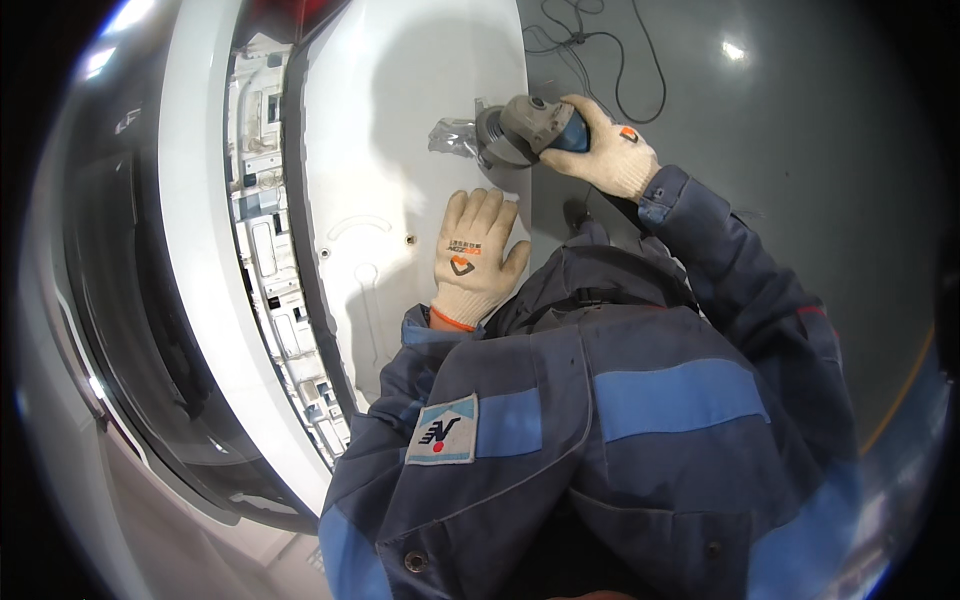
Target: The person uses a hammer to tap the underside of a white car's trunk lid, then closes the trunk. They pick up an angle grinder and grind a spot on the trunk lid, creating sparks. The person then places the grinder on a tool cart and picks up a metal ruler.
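My right hand, in a cream knitted glove, is wrapped round the body of an angle grinder. The tool has a blue body and a worn grey head. Its disc is over the edge of a white car body panel, beside a shiny patch; whether the disc touches cannot be made out. Lower down, my gloved left hand lies flat on the panel with its fingers stretched out, holding nothing.
Left of the panel runs a dark seal, then a white frame strip with cut-outs and dark car glass. A black cable lies looped on the grey floor. A yellow line marks the floor at the right.
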`<action>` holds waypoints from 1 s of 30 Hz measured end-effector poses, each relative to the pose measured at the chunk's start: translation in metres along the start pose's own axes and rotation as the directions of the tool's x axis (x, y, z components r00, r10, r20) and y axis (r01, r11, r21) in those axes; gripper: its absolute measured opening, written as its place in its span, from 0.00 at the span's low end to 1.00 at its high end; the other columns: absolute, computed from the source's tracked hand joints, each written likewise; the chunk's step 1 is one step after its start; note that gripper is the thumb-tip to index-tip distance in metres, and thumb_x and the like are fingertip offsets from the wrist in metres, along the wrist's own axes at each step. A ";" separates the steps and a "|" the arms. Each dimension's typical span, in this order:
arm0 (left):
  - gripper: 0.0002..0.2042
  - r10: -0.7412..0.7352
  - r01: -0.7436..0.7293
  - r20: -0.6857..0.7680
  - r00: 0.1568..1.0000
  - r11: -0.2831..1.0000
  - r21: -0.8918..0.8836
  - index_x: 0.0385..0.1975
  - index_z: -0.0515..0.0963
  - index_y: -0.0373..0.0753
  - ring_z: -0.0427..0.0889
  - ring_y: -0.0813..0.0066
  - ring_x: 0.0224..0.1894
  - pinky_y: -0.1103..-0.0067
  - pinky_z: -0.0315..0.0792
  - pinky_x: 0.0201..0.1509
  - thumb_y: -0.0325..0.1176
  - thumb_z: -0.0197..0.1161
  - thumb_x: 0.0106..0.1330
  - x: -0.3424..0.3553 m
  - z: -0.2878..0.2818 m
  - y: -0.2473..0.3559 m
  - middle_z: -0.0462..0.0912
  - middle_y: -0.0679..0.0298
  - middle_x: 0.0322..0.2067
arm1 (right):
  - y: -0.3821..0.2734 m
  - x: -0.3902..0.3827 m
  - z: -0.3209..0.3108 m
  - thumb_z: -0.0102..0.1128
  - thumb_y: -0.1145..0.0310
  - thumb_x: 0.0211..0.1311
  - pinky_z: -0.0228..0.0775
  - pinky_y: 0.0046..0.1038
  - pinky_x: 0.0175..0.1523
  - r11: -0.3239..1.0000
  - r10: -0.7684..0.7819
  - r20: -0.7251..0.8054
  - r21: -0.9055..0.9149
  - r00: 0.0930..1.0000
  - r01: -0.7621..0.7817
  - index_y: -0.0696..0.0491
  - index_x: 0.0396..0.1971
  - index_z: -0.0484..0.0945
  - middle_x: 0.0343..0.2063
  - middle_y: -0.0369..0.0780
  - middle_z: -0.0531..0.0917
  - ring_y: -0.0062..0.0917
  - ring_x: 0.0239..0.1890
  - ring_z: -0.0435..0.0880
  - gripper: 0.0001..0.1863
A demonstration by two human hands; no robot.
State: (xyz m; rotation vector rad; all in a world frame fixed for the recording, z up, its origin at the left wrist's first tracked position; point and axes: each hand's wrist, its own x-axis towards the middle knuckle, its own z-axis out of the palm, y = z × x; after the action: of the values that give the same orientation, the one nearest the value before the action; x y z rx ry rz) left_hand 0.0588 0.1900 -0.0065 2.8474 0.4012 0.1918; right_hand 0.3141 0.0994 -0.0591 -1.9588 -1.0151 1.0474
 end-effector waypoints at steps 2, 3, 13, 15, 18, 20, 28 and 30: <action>0.27 -0.007 0.007 0.005 1.000 1.000 -0.013 0.55 0.80 0.30 0.80 0.46 0.59 0.50 0.67 0.74 0.33 0.76 0.54 0.000 0.000 0.000 0.82 0.47 0.57 | 0.000 -0.001 0.001 0.72 0.34 0.58 0.80 0.42 0.68 0.999 0.030 0.041 -0.014 0.999 -0.030 0.49 0.81 0.62 0.63 0.55 0.85 0.50 0.64 0.88 0.56; 0.27 0.004 -0.004 0.000 1.000 1.000 -0.003 0.54 0.80 0.30 0.80 0.46 0.59 0.50 0.67 0.74 0.33 0.76 0.54 0.000 0.001 0.000 0.82 0.47 0.56 | 0.001 -0.002 0.001 0.72 0.34 0.58 0.80 0.41 0.68 1.000 -0.009 -0.009 0.003 1.000 0.009 0.49 0.81 0.62 0.62 0.55 0.86 0.50 0.63 0.88 0.56; 0.25 0.011 -0.012 -0.031 0.999 0.999 -0.032 0.53 0.81 0.32 0.80 0.46 0.56 0.52 0.70 0.68 0.29 0.75 0.53 0.001 -0.003 0.003 0.83 0.50 0.53 | -0.006 -0.001 0.004 0.72 0.35 0.59 0.81 0.42 0.67 0.998 -0.056 -0.071 -0.022 0.996 0.055 0.49 0.79 0.65 0.62 0.56 0.85 0.50 0.63 0.88 0.53; 0.25 0.011 -0.012 -0.025 1.000 0.999 -0.030 0.53 0.81 0.32 0.80 0.46 0.56 0.52 0.69 0.69 0.30 0.75 0.53 0.000 -0.003 0.003 0.83 0.50 0.53 | -0.010 -0.002 0.001 0.72 0.35 0.59 0.81 0.42 0.67 0.999 -0.025 -0.075 -0.033 0.997 0.022 0.49 0.79 0.64 0.63 0.57 0.85 0.50 0.63 0.88 0.54; 0.26 0.012 -0.013 -0.014 1.000 1.000 -0.016 0.53 0.81 0.31 0.80 0.46 0.58 0.51 0.69 0.71 0.31 0.76 0.53 -0.004 -0.003 0.001 0.83 0.49 0.54 | -0.013 -0.006 -0.004 0.73 0.36 0.59 0.81 0.42 0.66 0.999 -0.035 -0.063 -0.030 0.997 0.034 0.50 0.79 0.63 0.62 0.57 0.85 0.50 0.61 0.89 0.54; 0.27 0.019 -0.020 -0.015 1.000 1.000 -0.005 0.54 0.80 0.31 0.80 0.44 0.60 0.49 0.69 0.74 0.33 0.77 0.53 -0.008 -0.001 -0.001 0.82 0.48 0.56 | -0.012 -0.013 -0.004 0.73 0.36 0.58 0.82 0.42 0.66 0.996 -0.081 -0.047 -0.036 0.996 0.079 0.50 0.79 0.63 0.61 0.57 0.86 0.50 0.60 0.89 0.55; 0.26 0.022 -0.023 -0.061 0.998 0.999 -0.022 0.53 0.82 0.32 0.81 0.45 0.60 0.49 0.70 0.73 0.32 0.78 0.52 -0.017 0.007 -0.002 0.84 0.49 0.55 | -0.022 -0.015 -0.003 0.71 0.36 0.59 0.83 0.44 0.64 0.976 -0.111 -0.003 -0.191 0.994 0.108 0.47 0.80 0.62 0.57 0.56 0.88 0.51 0.57 0.91 0.53; 0.26 0.027 -0.028 -0.075 0.997 0.999 -0.020 0.53 0.82 0.32 0.81 0.45 0.61 0.49 0.70 0.72 0.32 0.78 0.52 -0.018 0.008 -0.001 0.84 0.49 0.56 | -0.027 -0.010 -0.005 0.72 0.36 0.59 0.83 0.44 0.64 0.972 -0.108 0.004 -0.209 0.994 0.107 0.46 0.79 0.62 0.56 0.55 0.89 0.51 0.56 0.91 0.53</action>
State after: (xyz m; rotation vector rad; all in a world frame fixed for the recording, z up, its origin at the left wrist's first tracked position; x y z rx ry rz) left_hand 0.0428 0.1842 -0.0165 2.8329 0.3728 0.3072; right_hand 0.3062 0.1019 -0.0308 -2.0454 -1.2558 0.9037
